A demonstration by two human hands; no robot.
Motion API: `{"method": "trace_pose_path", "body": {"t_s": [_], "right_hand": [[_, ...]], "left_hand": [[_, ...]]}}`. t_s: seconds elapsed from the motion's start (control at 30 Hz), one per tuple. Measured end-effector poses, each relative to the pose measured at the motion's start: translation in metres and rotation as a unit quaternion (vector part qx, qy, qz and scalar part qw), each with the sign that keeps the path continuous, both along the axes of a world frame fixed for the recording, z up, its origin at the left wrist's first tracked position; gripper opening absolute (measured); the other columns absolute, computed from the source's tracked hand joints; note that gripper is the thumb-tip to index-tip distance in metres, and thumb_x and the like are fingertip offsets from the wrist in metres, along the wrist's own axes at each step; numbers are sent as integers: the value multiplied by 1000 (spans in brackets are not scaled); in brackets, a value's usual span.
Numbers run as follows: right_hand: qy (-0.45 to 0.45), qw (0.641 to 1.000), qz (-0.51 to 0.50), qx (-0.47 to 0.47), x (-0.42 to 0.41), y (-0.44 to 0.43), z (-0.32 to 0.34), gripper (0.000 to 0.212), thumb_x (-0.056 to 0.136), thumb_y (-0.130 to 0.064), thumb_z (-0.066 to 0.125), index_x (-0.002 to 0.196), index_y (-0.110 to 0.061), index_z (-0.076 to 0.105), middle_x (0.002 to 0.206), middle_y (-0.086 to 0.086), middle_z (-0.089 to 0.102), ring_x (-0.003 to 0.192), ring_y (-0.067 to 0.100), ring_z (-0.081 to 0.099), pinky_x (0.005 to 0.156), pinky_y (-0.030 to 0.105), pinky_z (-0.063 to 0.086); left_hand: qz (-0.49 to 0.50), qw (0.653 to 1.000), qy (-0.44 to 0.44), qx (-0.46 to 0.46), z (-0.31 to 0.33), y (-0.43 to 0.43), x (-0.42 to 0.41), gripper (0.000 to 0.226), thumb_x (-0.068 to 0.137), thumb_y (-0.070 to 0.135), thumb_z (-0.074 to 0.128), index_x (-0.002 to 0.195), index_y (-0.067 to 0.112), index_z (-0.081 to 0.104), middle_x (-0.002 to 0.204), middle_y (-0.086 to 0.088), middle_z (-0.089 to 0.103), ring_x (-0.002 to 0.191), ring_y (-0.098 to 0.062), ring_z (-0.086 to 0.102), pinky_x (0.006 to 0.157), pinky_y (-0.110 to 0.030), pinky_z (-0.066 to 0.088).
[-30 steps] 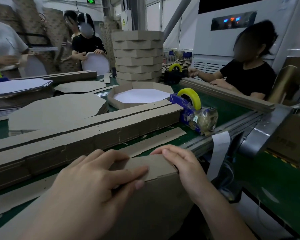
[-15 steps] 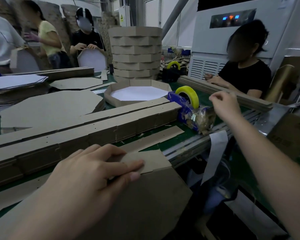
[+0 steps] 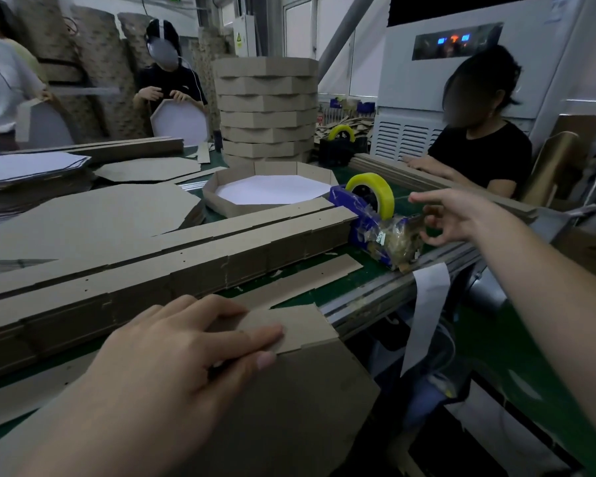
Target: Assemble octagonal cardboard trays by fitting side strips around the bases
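green workbench [image 3: 375, 275], cardboard-strewn: left hand [image 3: 186, 356] lies flat, fingers straight, pinning the side strip [image 3: 300, 323] onto the base [image 3: 289, 414] at the near edge, likely to hold the joint while the right hand [image 3: 453, 215], loosely parted and empty, reaches for the tape dispenser [image 3: 367, 215].

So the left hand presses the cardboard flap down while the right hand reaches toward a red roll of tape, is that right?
Not quite. The head view shows the left hand pressing the cardboard flap down and the right hand reaching toward the roll of tape, but that roll is yellow, not red.
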State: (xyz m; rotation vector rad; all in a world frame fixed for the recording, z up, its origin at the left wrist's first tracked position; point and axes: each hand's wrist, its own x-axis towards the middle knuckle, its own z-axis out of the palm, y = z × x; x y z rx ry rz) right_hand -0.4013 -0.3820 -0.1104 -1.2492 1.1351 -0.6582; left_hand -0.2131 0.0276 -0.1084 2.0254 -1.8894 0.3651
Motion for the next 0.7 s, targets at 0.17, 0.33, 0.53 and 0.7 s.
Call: {"method": "trace_pose_path", "body": {"t_s": [0.17,0.33,0.53,0.7], "right_hand": [[-134,988,-73,-15,6,13,-20,19,84,-12,62,66,-13,59,48,-9,45,53,6,40,68,33,39],[-312,943,-104,-44,-6,21,-50,35,87,1,48,56,-14,39,49,-3,39,45,8,39,76,41,48],[-386,910,-141,-57,-5,31,-75,56,87,6,42,36,-17,42,44,-2,35,45,9,38,79,37,51],[-1,951,-159,-266,-15,32,-84,25,87,-12,67,62,-12,64,78,1,61,78,16,54,81,35,42]], "left_hand": [[-1,1000,4,-1,-1,2,1,33,85,59,37,104,58,65,96,20,66,76,-11,64,50,-27,49],[3,1000,-5,-7,-2,2,1,32,85,58,38,103,58,65,95,21,65,75,-11,63,50,-27,49],[3,1000,-1,0,-1,2,-1,33,85,59,37,103,58,66,96,21,65,75,-10,63,51,-24,46],[4,1000,2,-4,-1,3,-1,34,85,59,37,102,57,66,97,21,65,76,-9,63,52,-23,45]]}}
